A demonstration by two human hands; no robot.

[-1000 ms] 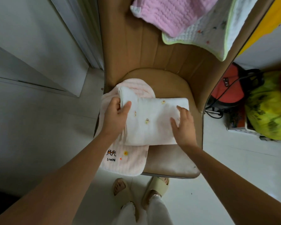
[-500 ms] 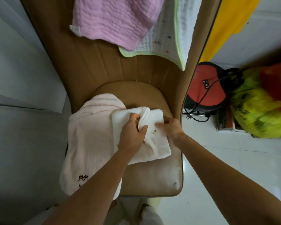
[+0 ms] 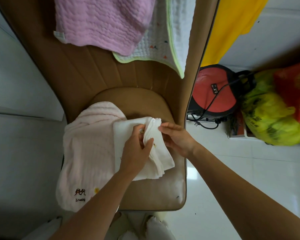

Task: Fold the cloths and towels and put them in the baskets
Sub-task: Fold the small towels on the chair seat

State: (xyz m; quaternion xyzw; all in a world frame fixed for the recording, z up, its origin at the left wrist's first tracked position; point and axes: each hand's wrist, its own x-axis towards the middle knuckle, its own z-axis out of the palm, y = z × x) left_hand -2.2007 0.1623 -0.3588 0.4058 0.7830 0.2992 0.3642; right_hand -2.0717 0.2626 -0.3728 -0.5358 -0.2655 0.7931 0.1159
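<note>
Where the white cloth (image 3: 156, 153) lies on the chair seat (image 3: 149, 193), partly over a pink towel (image 3: 88, 153), a raised fold is pinched by the left hand (image 3: 137, 151), thumb and fingers curled round it; its upper edge is touched by the right hand (image 3: 177, 139), whose grip cannot be told; a purple towel (image 3: 102, 23) is draped over the chair back.

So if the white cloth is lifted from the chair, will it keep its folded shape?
Probably not. The white cloth looks soft and floppy: it bunches where the left hand pinches it. Its stacked layers fan apart at the lower edge, so they would likely slide open. It seems light, so supporting it with the right hand should help.
</note>
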